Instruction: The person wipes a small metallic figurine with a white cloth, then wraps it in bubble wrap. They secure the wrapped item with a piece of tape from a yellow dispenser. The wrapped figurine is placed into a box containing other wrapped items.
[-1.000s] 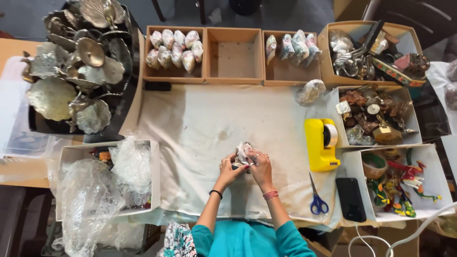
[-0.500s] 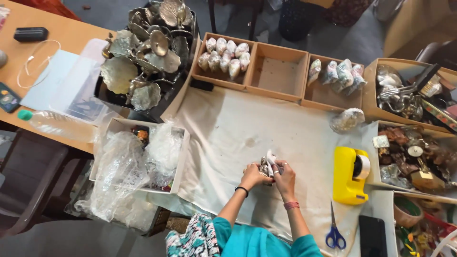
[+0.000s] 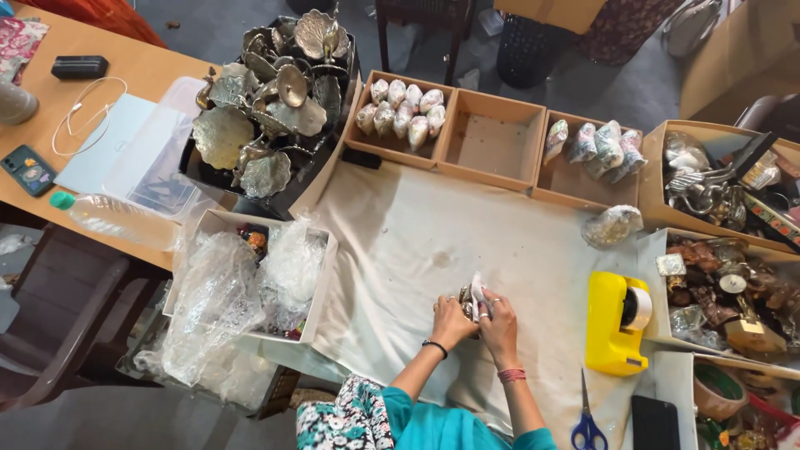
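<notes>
My left hand (image 3: 451,323) and my right hand (image 3: 500,323) meet over the white cloth (image 3: 400,242), both closed around a small metal figurine (image 3: 467,302) partly covered in a clear plastic wrap (image 3: 477,293). Most of the figurine is hidden by my fingers. A yellow tape dispenser (image 3: 615,323) stands just right of my right hand, and blue-handled scissors (image 3: 587,423) lie near the front edge.
Three brown trays sit at the back: the left tray (image 3: 398,140) and the right tray (image 3: 583,192) hold wrapped pieces, the middle tray (image 3: 490,142) holds none. A crate of brass leaf dishes (image 3: 267,108) and a box of plastic wrap (image 3: 242,283) stand left. Boxes of ornaments (image 3: 725,283) line the right.
The view has swung left, showing the wooden desk with a bottle and phone. My hands stay together on the figurine, shifting the wrap slightly.
</notes>
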